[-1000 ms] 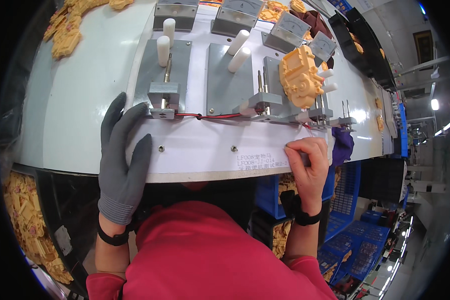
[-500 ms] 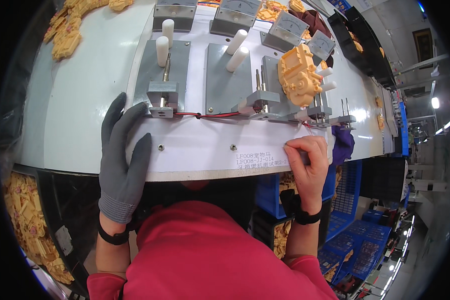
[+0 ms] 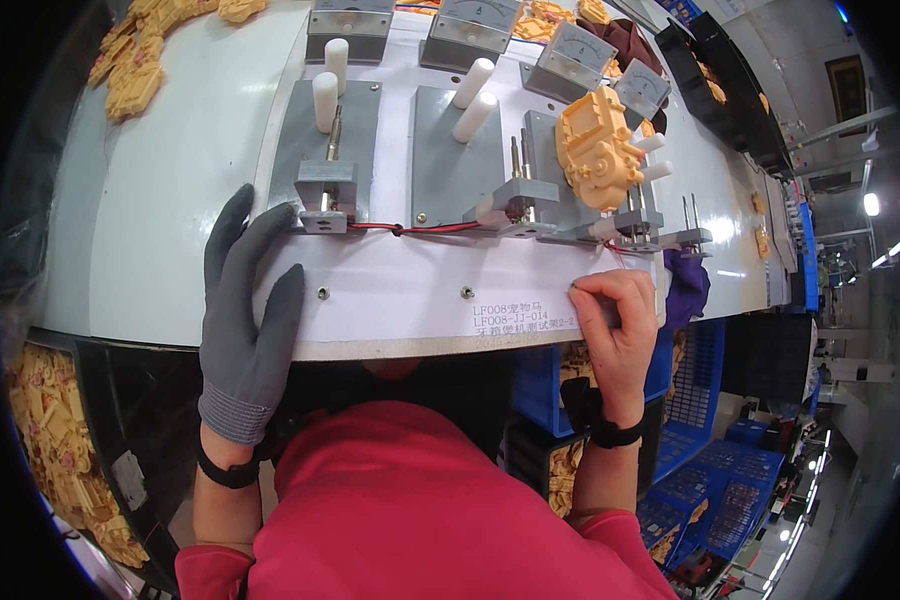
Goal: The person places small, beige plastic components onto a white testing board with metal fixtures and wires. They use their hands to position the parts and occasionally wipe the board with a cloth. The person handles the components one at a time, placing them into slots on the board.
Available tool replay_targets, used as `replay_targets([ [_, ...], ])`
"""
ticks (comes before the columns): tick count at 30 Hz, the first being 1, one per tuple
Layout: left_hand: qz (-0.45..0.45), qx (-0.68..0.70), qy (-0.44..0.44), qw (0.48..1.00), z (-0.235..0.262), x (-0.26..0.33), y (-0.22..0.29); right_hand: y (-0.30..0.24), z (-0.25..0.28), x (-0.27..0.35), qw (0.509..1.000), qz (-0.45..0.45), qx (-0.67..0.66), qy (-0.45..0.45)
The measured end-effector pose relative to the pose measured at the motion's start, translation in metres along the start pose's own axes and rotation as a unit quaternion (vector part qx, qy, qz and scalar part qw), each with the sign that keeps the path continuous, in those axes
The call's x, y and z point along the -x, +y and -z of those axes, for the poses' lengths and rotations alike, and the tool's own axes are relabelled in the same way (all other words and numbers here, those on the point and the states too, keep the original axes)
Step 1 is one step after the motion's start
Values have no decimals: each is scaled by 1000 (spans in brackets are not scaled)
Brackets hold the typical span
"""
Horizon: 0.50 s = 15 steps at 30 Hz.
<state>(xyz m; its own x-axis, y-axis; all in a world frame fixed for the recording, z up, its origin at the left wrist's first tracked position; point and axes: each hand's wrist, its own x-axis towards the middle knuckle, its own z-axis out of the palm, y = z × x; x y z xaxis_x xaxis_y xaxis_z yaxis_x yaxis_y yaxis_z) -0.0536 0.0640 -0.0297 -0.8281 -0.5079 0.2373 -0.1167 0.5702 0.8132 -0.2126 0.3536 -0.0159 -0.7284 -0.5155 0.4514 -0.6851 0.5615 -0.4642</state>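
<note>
My left hand, in a grey glove, lies with its fingers spread on the near left edge of a white board. Its fingertips reach beside the leftmost grey test fixture, which carries white pegs and metal probe pins. My bare right hand rests at the board's near right corner, beside the printed label. Its fingers are curled, with thumb and forefinger tips together; anything between them is too small to make out. Beyond it, a yellow-orange plastic gearbox housing sits on the right-hand fixture.
Several analogue meters stand along the board's far side. Red and black wires link the fixtures. More yellow housings lie in a pile at far left and in a bin below. Blue crates and purple cloth are at right.
</note>
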Motion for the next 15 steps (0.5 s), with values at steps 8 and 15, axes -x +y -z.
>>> replay_targets([
  [8,-3,-11,-1,1000,0,0,-1,0,0,0,1000,1,1,2],
  [15,3,-2,1,1000,0,0,-1,0,-1,0,1000,2,-3,3],
])
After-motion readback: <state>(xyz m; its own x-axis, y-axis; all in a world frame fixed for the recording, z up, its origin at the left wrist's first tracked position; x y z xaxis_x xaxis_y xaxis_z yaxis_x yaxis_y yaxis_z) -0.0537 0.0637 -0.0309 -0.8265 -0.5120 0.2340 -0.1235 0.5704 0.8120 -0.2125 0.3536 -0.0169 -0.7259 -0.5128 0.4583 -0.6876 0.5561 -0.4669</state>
